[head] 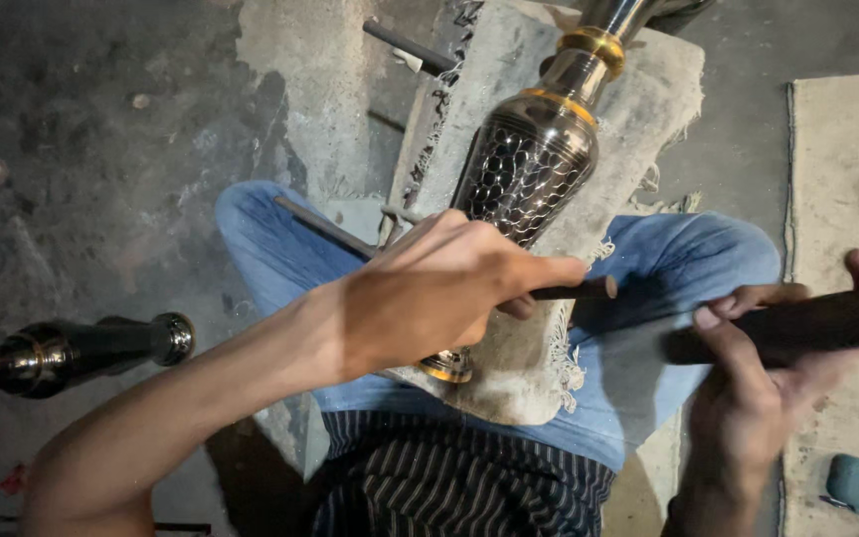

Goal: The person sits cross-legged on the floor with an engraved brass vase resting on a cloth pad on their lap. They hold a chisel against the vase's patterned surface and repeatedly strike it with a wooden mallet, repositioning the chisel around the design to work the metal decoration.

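A: Where is the vase (529,164) lying?

B: It lies across the person's lap on a grey frayed cloth (638,119), over the blue jeans (668,268). The neck with gold bands points away from the body, the foot comes toward the striped shirt (449,487). I think the cloth is there to protect the legs and to stop the metal from sliding.

A: And the hands?

B: The left hand (439,298) is closed around a thin dark tool (574,290) and rests on the lower part of the vase, so the vase is pressed down while the tip works near the engraved scale pattern. The right hand (748,398) is wrapped on a thick dark stick (817,323), held to the side, apart from the vase. The two hands are well apart.

A: Is there room around?

B: On the left a second dark vase (62,353) lies on the concrete floor (72,149), clear of the elbow. On the right a pale mat (847,179) with a small teal object (855,482) near its lower edge. The cloth edge hangs over the knee, just beside the stick.
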